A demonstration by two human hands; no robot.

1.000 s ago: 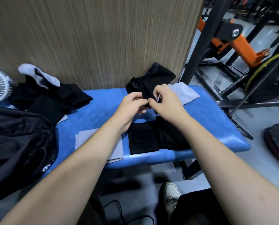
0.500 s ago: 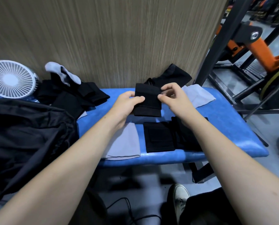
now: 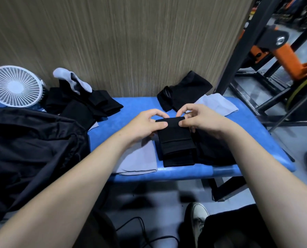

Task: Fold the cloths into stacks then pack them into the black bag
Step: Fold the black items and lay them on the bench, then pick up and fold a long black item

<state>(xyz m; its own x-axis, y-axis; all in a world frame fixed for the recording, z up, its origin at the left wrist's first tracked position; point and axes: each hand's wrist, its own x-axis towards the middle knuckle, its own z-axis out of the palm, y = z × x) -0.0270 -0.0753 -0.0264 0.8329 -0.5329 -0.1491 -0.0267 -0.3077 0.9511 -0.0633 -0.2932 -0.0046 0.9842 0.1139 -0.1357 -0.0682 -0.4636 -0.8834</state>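
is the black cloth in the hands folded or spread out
Folded. The black cloth is a compact rectangle with layered edges showing, held at its far edge by the left hand and right hand over the black stack.

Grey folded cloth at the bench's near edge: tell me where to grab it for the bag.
Pinch the grey folded cloth at its near edge, from the front: that edge lies along the blue bench rim, and its right side abuts the black stack.

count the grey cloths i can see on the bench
3: one flat grey cloth at the front edge below the left hand, one at the back right, one draped over the black pile by the fan. Others may be hidden.
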